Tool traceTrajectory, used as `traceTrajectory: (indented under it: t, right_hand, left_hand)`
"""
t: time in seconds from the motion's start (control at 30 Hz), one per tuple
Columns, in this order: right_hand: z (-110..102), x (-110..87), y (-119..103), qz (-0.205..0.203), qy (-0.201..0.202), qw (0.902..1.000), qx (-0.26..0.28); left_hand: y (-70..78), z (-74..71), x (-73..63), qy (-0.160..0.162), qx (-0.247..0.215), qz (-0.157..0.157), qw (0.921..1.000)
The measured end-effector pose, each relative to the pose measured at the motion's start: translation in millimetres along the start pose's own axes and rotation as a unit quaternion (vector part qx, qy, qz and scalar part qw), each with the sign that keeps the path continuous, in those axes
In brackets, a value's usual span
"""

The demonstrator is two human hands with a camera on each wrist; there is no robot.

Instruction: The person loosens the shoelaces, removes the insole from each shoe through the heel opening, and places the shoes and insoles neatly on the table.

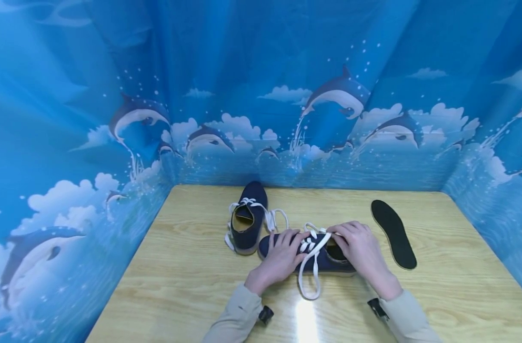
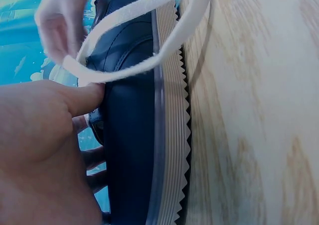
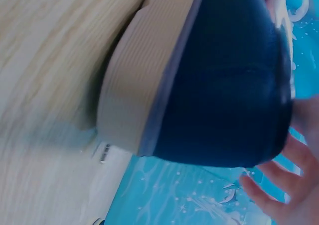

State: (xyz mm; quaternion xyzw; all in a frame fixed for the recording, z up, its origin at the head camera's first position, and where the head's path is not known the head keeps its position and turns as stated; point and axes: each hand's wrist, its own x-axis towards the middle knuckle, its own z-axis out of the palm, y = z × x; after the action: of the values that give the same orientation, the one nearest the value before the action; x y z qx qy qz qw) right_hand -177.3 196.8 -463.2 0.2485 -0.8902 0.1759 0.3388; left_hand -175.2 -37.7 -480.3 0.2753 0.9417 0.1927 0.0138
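Note:
A navy canvas shoe (image 1: 325, 264) with a cream ribbed sole lies sideways on the table, toe to the left. My left hand (image 1: 282, 257) holds it over the front, the thumb beside the lacing. With finger and thumb, my right hand (image 1: 359, 247) pinches the white shoelace (image 1: 316, 252) near the shoe's opening. One long lace loop hangs over the near side onto the table. In the left wrist view the loop (image 2: 129, 73) crosses the shoe's side. The right wrist view shows the shoe's heel (image 3: 219, 110), with the right fingers beside it.
Behind and to the left stands a second navy shoe (image 1: 248, 224), its white laces loose. A black insole (image 1: 394, 233) lies at the right on the wooden table (image 1: 179, 286). Blue curtains (image 1: 261, 95) with dolphins border the table's back and sides.

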Motion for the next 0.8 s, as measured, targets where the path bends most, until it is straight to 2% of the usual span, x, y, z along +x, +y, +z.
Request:
traceTrajectory:
  t: [0.2,0.3,0.37,0.47,0.57,0.8]
  right_hand:
    - [-14.1,9.0,-9.0,0.017,0.109,0.9928,0.047]
    - [-18.4,12.3,-14.5,-0.003,0.129,0.9883,0.082]
    - [-19.3,12.7,-17.8,-0.023,0.116,0.9879,0.101]
    - [-18.7,11.5,-20.1,-0.040,0.065,0.9909,0.111]
    - [-15.4,8.8,-18.0,-0.037,0.018,0.9944,0.097]
    - [-2.7,4.0,-4.1,-0.036,-0.038,0.9974,0.049]
  left_hand:
    - [0.3,-1.3,0.0,-0.011,-0.017,-0.006,0.9998]
    - [0.4,-1.6,-0.2,-0.010,-0.011,-0.009,0.9998]
    - [0.7,-2.2,-0.5,-0.007,-0.005,-0.008,0.9999]
    - [0.8,-2.6,-0.4,-0.005,-0.004,-0.006,1.0000]
    - [0.8,-2.1,0.6,-0.007,-0.009,-0.007,0.9999]
    - [0.2,-0.8,1.9,-0.011,-0.017,-0.009,0.9998]
